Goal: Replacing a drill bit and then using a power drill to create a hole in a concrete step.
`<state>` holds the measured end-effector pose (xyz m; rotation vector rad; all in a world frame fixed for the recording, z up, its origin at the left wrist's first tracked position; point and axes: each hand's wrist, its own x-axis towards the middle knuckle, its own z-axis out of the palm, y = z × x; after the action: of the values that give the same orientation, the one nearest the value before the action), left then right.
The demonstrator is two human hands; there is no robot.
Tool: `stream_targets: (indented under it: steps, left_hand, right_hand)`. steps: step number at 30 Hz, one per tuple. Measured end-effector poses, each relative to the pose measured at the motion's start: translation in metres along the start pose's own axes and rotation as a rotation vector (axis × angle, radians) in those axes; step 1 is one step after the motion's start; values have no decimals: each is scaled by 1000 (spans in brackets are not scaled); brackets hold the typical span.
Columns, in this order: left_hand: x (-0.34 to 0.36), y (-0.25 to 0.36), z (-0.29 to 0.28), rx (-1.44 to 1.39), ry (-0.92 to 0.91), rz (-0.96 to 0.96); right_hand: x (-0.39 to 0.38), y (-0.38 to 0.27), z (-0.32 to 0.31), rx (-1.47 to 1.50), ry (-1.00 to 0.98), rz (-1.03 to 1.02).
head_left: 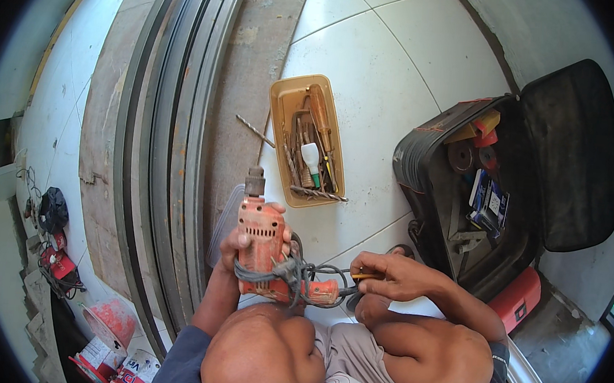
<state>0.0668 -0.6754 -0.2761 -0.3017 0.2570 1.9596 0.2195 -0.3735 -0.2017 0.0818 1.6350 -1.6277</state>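
Observation:
My left hand (pixel 234 247) is closed round the body of a worn red corded drill (pixel 261 232), held upright above my knees with its metal chuck (pixel 255 181) pointing away from me. Its dark cord (pixel 296 270) is wound about the handle. Beside the cord, my right hand (pixel 397 276) pinches a thin yellow object (pixel 366 277) that I cannot identify. Beyond the drill sits a tan plastic tray (pixel 283 90) holding several drill bits, a wooden-handled screwdriver and a white-and-green bottle (pixel 310 160). A loose drill bit (pixel 254 130) lies just left of the tray.
Long steel sections (pixel 163 110) run along boards at left. An open black case (pixel 564 160) with discs and boxes stands at right, a red case (pixel 519 296) beside it. Corded tools (pixel 57 266) and paint buckets (pixel 108 321) are at far left. Walls border both sides.

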Motion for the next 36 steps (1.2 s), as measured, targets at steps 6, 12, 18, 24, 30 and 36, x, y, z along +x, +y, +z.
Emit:
stream_targets:
  steps: [6, 12, 18, 24, 30, 36]
  left_hand:
    - [-16, -9, -13, -29, 36, 55]
    - [-8, -31, -15, -234, 89, 270]
    - [-36, -9, -19, 6, 70, 300]
    - [-17, 0, -5, 60, 132, 404]
    - [10, -3, 16, 234, 62, 482]
    - [17, -10, 32, 336, 135, 473]
  right_hand:
    - [2, 22, 19, 141, 113, 27]
    - [3, 25, 13, 635, 643, -131]
    - [-59, 23, -33, 1124, 1110, -710]
    - [-14, 10, 7, 72, 772, -209]
    - [50, -58, 18, -287, 646, -527]
    - [66, -49, 17, -403, 630, -302]
